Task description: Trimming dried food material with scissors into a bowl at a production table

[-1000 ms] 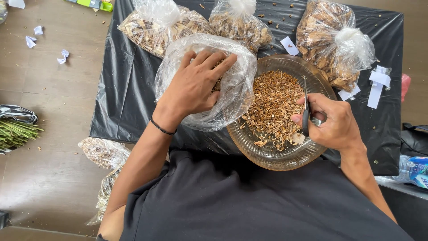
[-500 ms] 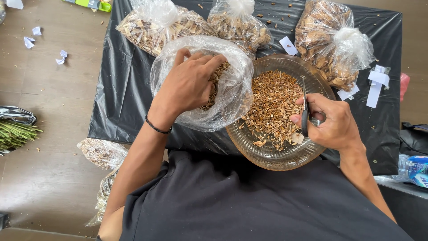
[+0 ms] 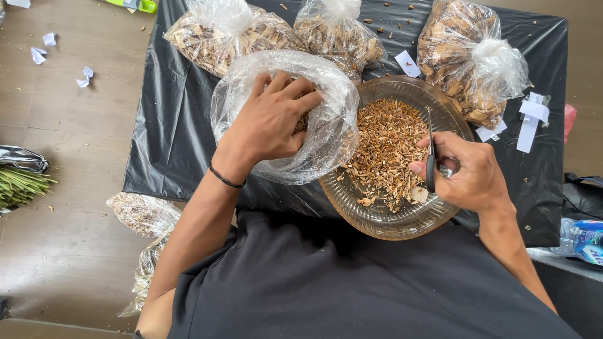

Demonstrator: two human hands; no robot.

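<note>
Scissors (image 3: 431,164) stand in the right hand (image 3: 468,172), over the right part of the glass bowl (image 3: 402,220). Their long axis runs almost straight up and down in the view, with the thin tip pointing away from the person, toward the far rim. The blades look closed or nearly closed, but I cannot tell for sure. The right hand is curled around the dark handles, fingers pressed together, thumb on the near side.

The left hand (image 3: 269,122) is inside the open plastic bag (image 3: 286,116), which lies just left of the bowl and touches its rim. The fingers are bent and a little spread, gripping brown dry pieces in the bag. The bag is thin, clear and wrinkled, and its mouth stands open around the wrist. A dark band (image 3: 225,179) sits on that wrist.

The bowl is round, transparent and ribbed, and it holds a heap of small brown chopped pieces (image 3: 383,147), dry and rough.

Behind them, three tied bags (image 3: 468,59) of the same dry material stand on the black plastic sheet (image 3: 169,125), close to the bowl and the open bag. White paper slips (image 3: 532,116) lie at the right. On the wooden floor at left lie two more filled bags (image 3: 141,213), green stalks (image 3: 19,185) and paper scraps (image 3: 44,53).
</note>
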